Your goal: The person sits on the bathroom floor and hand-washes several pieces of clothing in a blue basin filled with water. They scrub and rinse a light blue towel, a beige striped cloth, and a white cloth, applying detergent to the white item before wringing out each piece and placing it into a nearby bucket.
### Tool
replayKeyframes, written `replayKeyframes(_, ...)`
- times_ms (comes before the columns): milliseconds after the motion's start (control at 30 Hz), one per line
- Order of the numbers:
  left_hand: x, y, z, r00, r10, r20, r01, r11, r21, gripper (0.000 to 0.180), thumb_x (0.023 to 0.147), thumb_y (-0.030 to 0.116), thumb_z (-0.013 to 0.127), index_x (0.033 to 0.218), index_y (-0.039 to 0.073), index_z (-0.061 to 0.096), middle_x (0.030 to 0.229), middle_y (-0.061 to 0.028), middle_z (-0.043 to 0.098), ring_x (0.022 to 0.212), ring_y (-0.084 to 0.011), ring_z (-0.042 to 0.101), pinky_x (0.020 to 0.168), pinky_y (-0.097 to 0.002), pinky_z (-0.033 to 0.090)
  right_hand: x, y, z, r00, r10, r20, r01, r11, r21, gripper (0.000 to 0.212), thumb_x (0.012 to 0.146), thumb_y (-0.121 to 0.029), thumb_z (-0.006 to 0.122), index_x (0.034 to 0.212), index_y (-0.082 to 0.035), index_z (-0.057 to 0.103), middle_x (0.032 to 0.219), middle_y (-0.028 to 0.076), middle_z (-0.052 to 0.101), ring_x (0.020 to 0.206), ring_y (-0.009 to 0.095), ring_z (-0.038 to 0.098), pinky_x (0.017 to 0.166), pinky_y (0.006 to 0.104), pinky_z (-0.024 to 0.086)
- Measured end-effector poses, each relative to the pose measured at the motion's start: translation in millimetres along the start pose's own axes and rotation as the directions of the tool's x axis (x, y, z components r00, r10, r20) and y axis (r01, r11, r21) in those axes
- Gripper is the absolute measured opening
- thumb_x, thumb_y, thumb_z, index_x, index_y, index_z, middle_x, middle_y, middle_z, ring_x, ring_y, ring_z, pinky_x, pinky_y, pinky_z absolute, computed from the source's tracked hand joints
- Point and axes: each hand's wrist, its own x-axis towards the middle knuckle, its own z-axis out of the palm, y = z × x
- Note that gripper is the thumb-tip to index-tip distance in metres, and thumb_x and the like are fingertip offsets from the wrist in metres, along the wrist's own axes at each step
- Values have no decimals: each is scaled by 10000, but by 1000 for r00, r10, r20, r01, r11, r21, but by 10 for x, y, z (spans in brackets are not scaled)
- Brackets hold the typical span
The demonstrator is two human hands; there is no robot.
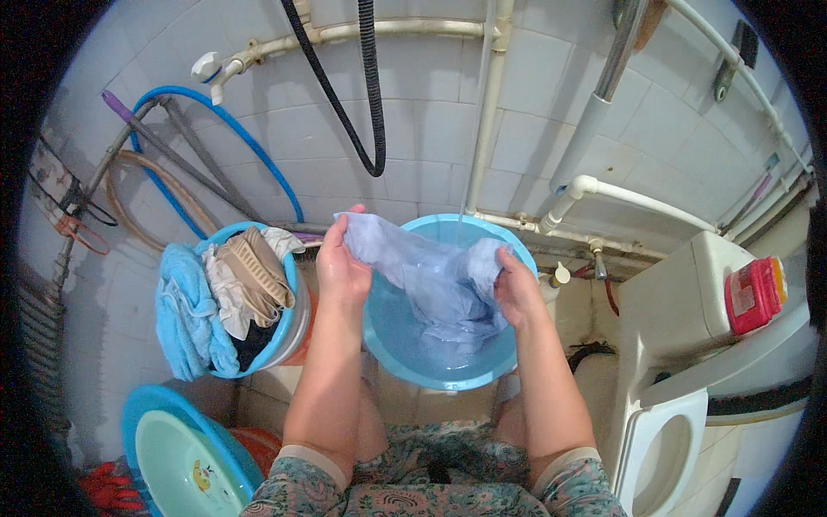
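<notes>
Stretched between my two hands is a wet, pale blue-lilac piece of cloth (405, 258); its exact kind does not show. My left hand (343, 265) grips its upper left end, and my right hand (517, 289) is closed on the bunched right end. The middle of the cloth sags into a light blue basin (379, 345) of water below my hands. A thin stream of water seems to fall at the basin's back edge. The fingers of both hands are partly hidden behind the cloth.
To the left, a blue-rimmed bucket (291, 336) holds a blue towel (183, 302) and other clothes. Nearer stand nested basins (164, 448). At right are a toilet (637, 448) and a red container (754, 295) on its tank. Pipes and a black hose (372, 95) line the tiled wall.
</notes>
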Motion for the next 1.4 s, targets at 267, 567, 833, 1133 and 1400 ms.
replayKeyframes(267, -167, 132, 144, 994, 106, -37, -104, 994, 40, 313, 906, 245, 418, 1119, 30, 497, 1061, -103, 583, 986, -227, 554, 881, -370, 418, 305, 239, 142, 991, 47, 128, -75, 971, 228, 261, 924, -268, 400, 1042, -54, 491, 985, 59, 581, 872, 166, 569, 769, 290, 467)
replayKeyframes(567, -129, 82, 11, 991, -63, 116, 49, 991, 126, 349, 926, 245, 386, 1201, 34, 435, 1197, -117, 505, 1088, -230, 494, 927, -364, 382, 467, 439, 355, 986, 68, 151, -104, 964, 244, 264, 913, -291, 431, 1062, -83, 491, 1046, 41, 556, 941, 171, 530, 819, 290, 421)
replayKeyframes(833, -360, -565, 210, 925, -337, 178, 249, 888, 388, 488, 920, 305, 394, 1305, 13, 331, 1353, -107, 337, 1235, -192, 328, 1017, -397, 243, -138, 352, 574, 954, -137, 265, 205, 947, -247, 390, 891, -282, 484, 1216, -73, 429, 1192, 62, 499, 1109, 179, 443, 959, 331, 322)
replayKeyframes(1133, -93, -583, 94, 846, -417, 332, -83, 512, 855, 595, 916, 398, 376, 1339, -3, 258, 1406, -152, 226, 1280, -244, 266, 1044, -349, 215, -198, 121, 161, 986, -69, 149, 83, 993, -88, 342, 849, -208, 560, 1154, -69, 492, 1104, 39, 558, 993, 156, 520, 870, 310, 390)
replayKeyframes(1400, -123, -1065, -49, 923, -385, -13, 239, 548, 802, 604, 887, 494, 381, 1294, 47, 359, 1277, -125, 441, 1131, -227, 455, 986, -363, 314, -459, -223, 56, 918, -117, 378, 119, 993, 20, 253, 837, -159, 564, 1038, -7, 552, 977, 83, 610, 884, 192, 588, 816, 337, 453)
